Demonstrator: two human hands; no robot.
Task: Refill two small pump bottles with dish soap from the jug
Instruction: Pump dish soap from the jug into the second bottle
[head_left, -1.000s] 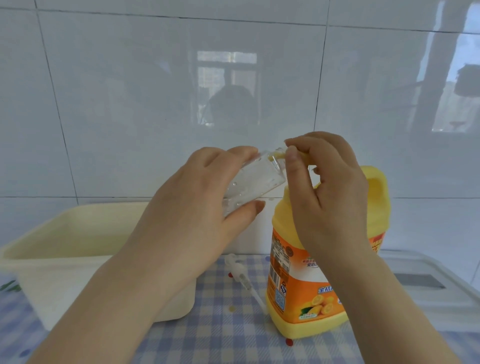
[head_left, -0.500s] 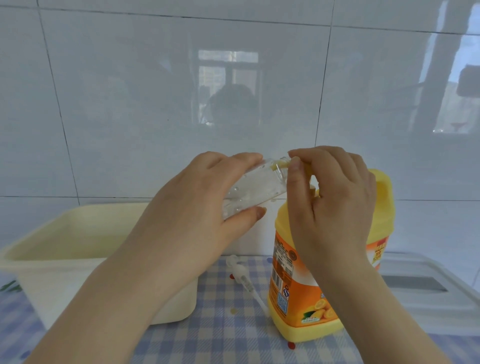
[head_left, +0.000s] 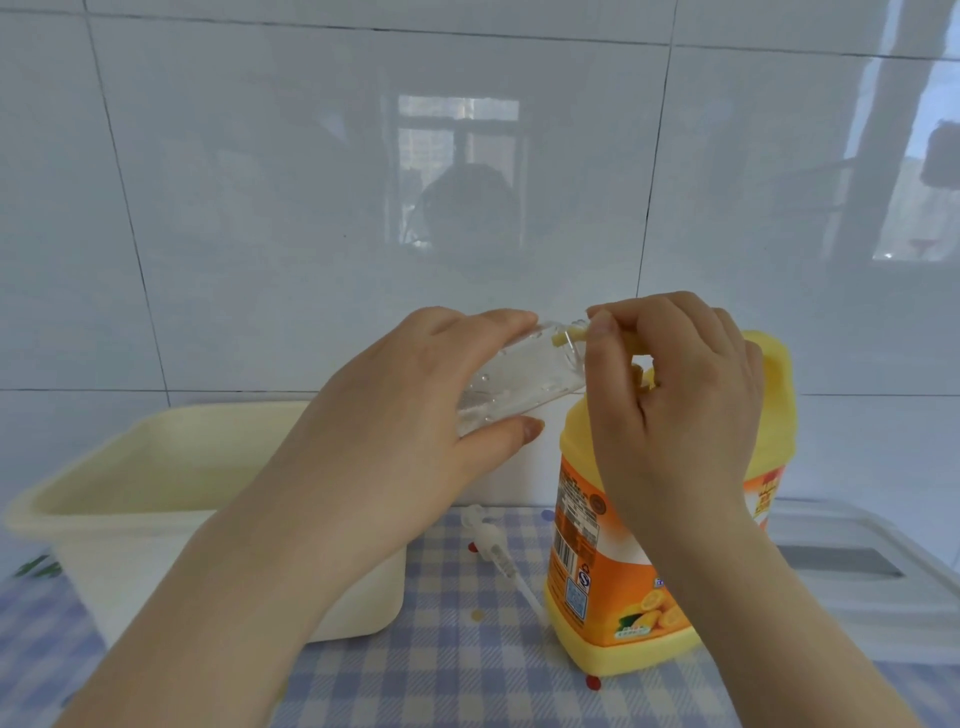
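Above the yellow-and-orange plastic dish soap jug (head_left: 618, 561), my left hand (head_left: 410, 436) grips a small clear plastic bottle (head_left: 519, 384), tilted; my right hand (head_left: 670, 395) pinches something yellowish at its neck, perhaps a funnel. A white pump head (head_left: 491, 540) lies left of the jug.

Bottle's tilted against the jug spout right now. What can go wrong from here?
1. The left hand holds the clear bottle nearly on its side while the right hand works a yellow spout at its mouth; soap could miss the narrow neck and drip onto the checked cloth.
2. The jug stands unsupported; a push on the spout might tip it.
3. The loose pump head lies beside the jug, where drips could land.
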